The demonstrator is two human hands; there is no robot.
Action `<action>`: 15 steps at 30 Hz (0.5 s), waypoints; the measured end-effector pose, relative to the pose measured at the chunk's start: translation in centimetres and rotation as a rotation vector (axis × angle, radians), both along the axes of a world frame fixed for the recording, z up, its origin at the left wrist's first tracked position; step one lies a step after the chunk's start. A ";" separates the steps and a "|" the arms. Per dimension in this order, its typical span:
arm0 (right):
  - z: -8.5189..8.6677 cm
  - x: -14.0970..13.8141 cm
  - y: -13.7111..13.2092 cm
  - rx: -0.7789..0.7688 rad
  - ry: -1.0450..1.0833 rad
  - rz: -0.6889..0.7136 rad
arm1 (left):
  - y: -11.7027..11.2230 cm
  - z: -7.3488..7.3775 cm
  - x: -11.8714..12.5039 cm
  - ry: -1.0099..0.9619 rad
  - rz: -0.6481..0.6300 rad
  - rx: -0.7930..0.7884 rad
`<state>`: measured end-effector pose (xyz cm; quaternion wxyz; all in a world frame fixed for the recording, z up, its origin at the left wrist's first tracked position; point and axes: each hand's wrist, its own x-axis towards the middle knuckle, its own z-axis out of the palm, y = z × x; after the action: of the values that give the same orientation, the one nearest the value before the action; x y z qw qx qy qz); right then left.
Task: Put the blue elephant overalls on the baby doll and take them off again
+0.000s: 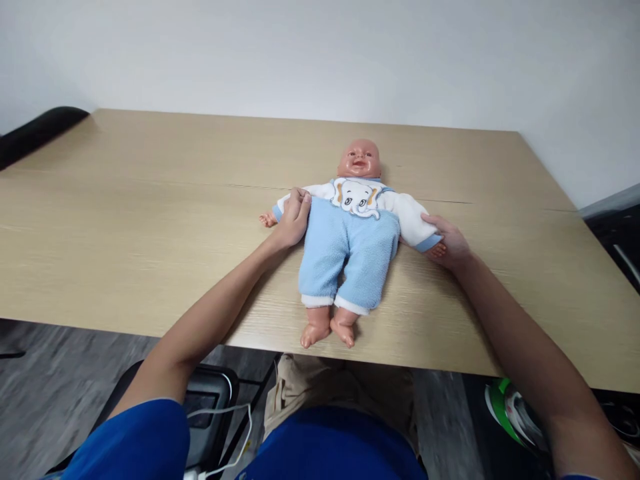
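Observation:
A baby doll (360, 160) lies on its back on the table, head toward the wall and bare feet near the front edge. Its white top has an elephant face (356, 200) on the chest, and light blue trousers (345, 240) cover its legs. At the waist, my left hand (296, 217) is closed on the trousers' edge, beside one of the doll's arms. My right hand (450, 243) grips the doll's other arm by the white sleeve (414, 220), thumb on top and fingers mostly hidden beneath. The doll's small hand shows past the blue cuff.
The light wooden table (150, 247) reaches back to a pale wall. A black chair back (45, 130) stands at the far left, and a dark object (617, 227) is at the right edge. Below the table are a grey-black case (213, 387), a white cable (249, 427) and a green-rimmed round item (497, 407).

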<state>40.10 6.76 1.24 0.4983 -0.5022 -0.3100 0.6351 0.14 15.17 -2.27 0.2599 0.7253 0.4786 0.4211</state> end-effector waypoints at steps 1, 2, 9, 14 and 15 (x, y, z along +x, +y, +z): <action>0.0 0.0 0.0 0.000 0.001 0.003 | 0.0 0.0 0.0 0.000 0.005 -0.003; 0.0 0.1 0.0 0.002 0.000 0.003 | -0.1 -0.1 0.1 0.000 0.013 0.000; 0.5 -0.2 -0.1 -0.030 -0.002 -0.010 | 0.3 0.2 -0.4 -0.142 0.098 0.048; 0.4 0.0 -0.1 -0.033 -0.045 -0.018 | 1.4 0.8 -3.4 0.050 0.227 0.139; 0.2 0.1 -0.1 -0.024 -0.067 -0.021 | 1.6 0.9 -4.0 0.078 0.221 0.123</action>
<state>40.23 6.70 1.40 0.4881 -0.5322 -0.3137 0.6165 -3.91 16.80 -1.38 0.1483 0.6986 0.5386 0.4470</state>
